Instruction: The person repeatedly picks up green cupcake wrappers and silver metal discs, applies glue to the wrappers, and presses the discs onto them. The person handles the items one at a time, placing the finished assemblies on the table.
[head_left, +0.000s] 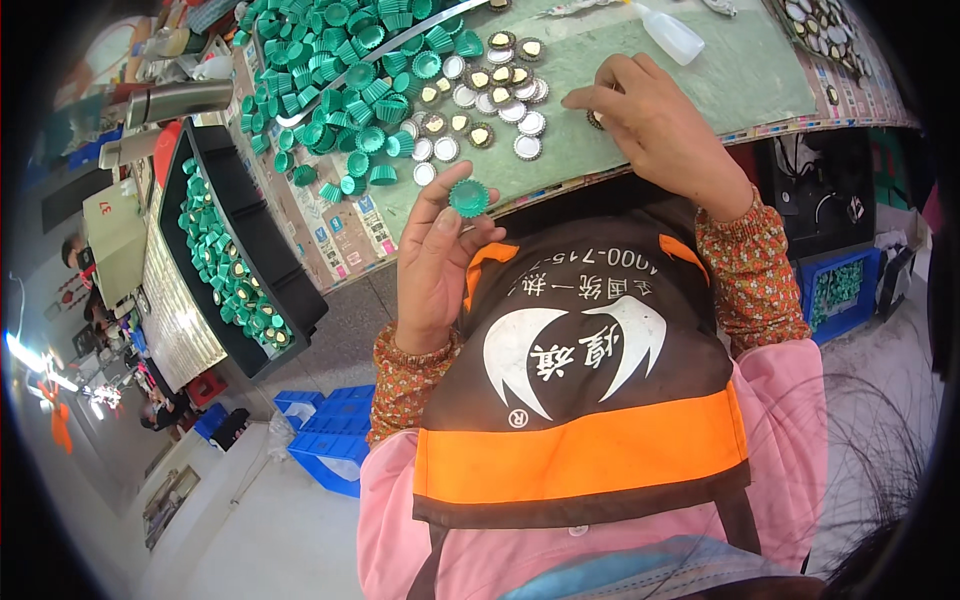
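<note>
Between the thumb and fingers of my left hand (pixel 432 262) is a green fluted cup (pixel 468 198), its round face turned up, just off the table's near edge. My right hand (pixel 668 135) hovers over the green mat (pixel 580 165) with its fingers curled in. A dark-rimmed crown cap (pixel 595 119) shows partly at those fingers; the rest is hidden. Left of it lie loose crown caps (pixel 528 147), some showing silvery insides, others dark with cream-coloured pieces. A large heap of green fluted cups (pixel 340 110) covers the table's far left.
A metal strip (pixel 400 42) lies across the heap. Beyond my right hand rests a white squeeze bottle (pixel 672 36). At back right stands a tray of caps (pixel 830 40). Left of the table, a black bin (pixel 275 245) holds filled green cups. Blue crates (pixel 335 440) sit on the floor.
</note>
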